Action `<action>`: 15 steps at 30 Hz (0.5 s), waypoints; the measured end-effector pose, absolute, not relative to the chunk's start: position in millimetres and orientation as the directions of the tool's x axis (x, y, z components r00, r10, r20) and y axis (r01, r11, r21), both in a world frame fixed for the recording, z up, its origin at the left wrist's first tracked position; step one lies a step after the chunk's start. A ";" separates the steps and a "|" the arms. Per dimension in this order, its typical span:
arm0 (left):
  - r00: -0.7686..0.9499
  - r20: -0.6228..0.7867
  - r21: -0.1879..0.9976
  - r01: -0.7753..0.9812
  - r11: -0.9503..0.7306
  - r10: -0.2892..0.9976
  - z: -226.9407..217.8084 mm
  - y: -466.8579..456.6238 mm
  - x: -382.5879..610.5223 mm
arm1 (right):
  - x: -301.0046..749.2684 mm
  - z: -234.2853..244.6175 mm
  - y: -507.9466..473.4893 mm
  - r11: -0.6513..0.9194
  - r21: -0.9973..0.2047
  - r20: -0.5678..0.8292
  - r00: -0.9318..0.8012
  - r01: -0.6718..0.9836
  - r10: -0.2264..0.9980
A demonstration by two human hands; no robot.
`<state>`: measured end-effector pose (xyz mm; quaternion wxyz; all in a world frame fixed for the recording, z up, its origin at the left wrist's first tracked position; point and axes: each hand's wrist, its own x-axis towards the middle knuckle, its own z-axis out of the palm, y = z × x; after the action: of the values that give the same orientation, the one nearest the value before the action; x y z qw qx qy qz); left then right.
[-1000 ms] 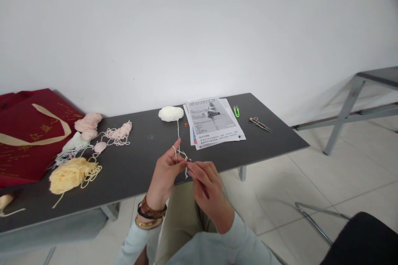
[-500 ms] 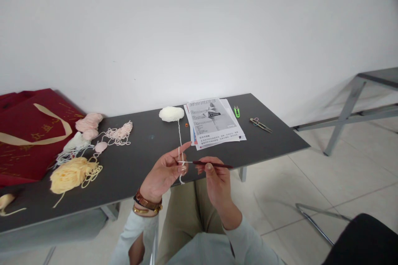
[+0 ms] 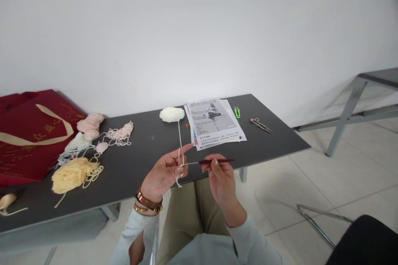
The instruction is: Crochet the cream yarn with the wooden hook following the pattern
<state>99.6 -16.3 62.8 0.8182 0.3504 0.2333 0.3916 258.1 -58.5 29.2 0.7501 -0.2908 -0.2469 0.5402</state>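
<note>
Crochet hook [image 3: 206, 161] meets white yarn [image 3: 179, 134]!
Left hand [image 3: 164, 169] pinches the yarn, index outstretched, presumably for tension; right hand [image 3: 221, 178] curled round the hook, likely for steering

A slim crochet hook [image 3: 217, 161] with dark-red handle and silver metal shaft lies nearly level in the right hand [image 3: 222, 180], tip at 1 thin white yarn strand [image 3: 179, 134]. This runs from the left hand [image 3: 163, 172], its short end dangling, to an oval white yarn ball [image 3: 172, 114] on the dark table [image 3: 139, 157].
</note>
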 end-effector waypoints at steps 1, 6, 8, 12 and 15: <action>0.587 -0.102 0.757 -0.478 0.445 0.803 62.5 -16.3 99.7 | 258.5 29.3 -58.1 0.231 -0.685 0.040 0.281 -0.691 0.959; 0.561 -0.086 0.850 -0.391 0.354 0.823 62.1 -15.0 100.2 | 258.2 28.0 -57.6 0.091 -0.582 -0.069 0.161 -0.808 0.985; 0.532 -0.090 0.891 -0.335 0.308 0.842 63.4 -13.9 100.3 | 256.5 28.0 -58.7 0.045 -0.559 -0.095 0.118 -0.828 0.989; 0.497 -0.121 0.933 -0.238 0.269 0.859 67.0 -13.5 101.0 | 252.7 30.2 -60.3 0.055 -0.596 -0.070 0.120 -0.801 0.990; 0.498 -0.149 0.946 -0.179 0.270 0.854 67.1 -15.7 102.4 | 251.2 31.2 -59.4 0.086 -0.624 -0.068 0.163 -0.777 0.984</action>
<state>102.4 -15.7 67.1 0.7168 0.4850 0.3480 0.3604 251.2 -59.4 31.2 0.7120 -0.2734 -0.1896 0.6183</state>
